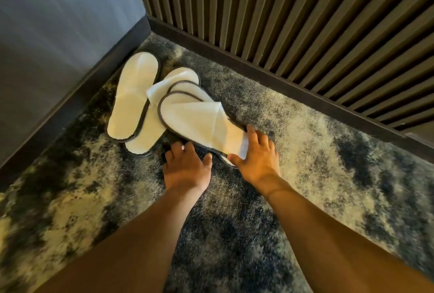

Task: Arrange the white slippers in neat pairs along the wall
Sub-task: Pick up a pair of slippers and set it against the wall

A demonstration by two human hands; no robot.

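Note:
Several white slippers with dark trim lie in a loose heap on the carpet in the corner. One slipper point(132, 95) lies along the left wall, toe toward the corner. A second slipper point(150, 132) lies partly under it and under the others. Two more are stacked crosswise; the top slipper point(197, 118) points left. My right hand point(257, 156) grips the near end of this stack, thumb on the near edge, fingers over the far edge. My left hand point(186, 165) rests on the carpet just left of it, fingers spread, holding nothing.
The patterned grey and cream carpet point(305, 151) fills the floor. A grey wall point(47, 34) with a dark skirting board runs on the left. A dark ribbed panel wall point(305, 22) with a skirting board runs along the back right.

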